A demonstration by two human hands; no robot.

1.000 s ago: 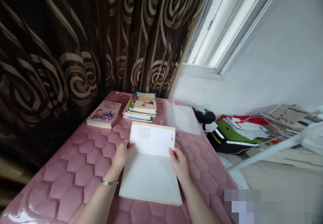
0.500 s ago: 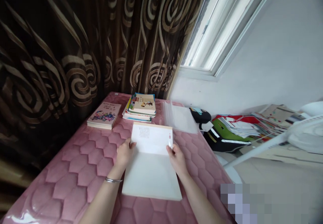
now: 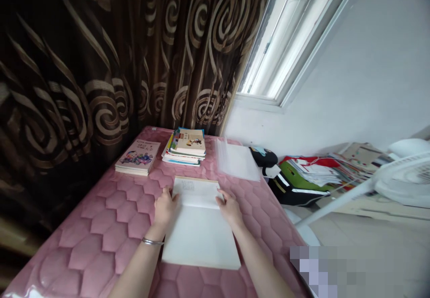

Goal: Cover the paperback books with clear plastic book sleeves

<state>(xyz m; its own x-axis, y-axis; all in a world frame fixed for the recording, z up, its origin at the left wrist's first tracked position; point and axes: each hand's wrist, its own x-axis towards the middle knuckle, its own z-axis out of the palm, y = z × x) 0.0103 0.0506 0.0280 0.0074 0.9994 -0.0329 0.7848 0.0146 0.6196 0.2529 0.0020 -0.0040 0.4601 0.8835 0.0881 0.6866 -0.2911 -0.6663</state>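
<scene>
Where hands grip (both sides), book lies.

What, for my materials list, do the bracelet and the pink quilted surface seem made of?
The bracelet looks like polished metal: silvery, with small glints. The pink quilted surface seems to be padded fabric under clear, glossy plastic, judging by its puffed hexagons and the bright reflections at the near left corner; a shiny coated cover is also possible.
</scene>
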